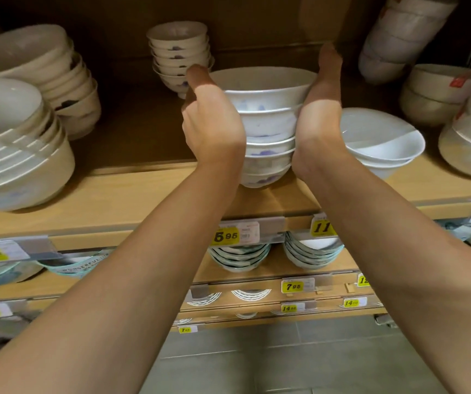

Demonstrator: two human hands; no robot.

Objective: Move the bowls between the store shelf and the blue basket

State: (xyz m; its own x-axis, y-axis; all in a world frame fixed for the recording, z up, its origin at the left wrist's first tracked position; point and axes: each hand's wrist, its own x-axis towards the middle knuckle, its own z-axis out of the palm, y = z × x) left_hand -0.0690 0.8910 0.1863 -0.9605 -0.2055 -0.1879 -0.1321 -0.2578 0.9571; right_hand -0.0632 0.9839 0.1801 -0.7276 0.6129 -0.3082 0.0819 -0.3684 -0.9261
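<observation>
A stack of several white bowls with blue markings [267, 123] stands at the front middle of the wooden store shelf [132, 197]. Whether its foot touches the board I cannot tell. My left hand [211, 123] grips the stack's left side, thumb up by the top rim. My right hand [318, 109] holds the right side with the palm against the bowls and the thumb pointing up. The fingers of both hands are hidden behind the stack. The blue basket is out of view.
A smaller bowl stack [179, 52] stands behind. Large bowl stacks [15, 149] crowd the left, and a wide white bowl [382, 137] plus more stacks [433, 92] sit on the right. Price tags [225, 236] line the shelf edge, with lower shelves of dishes [240, 255] and grey floor tiles [285, 354] below.
</observation>
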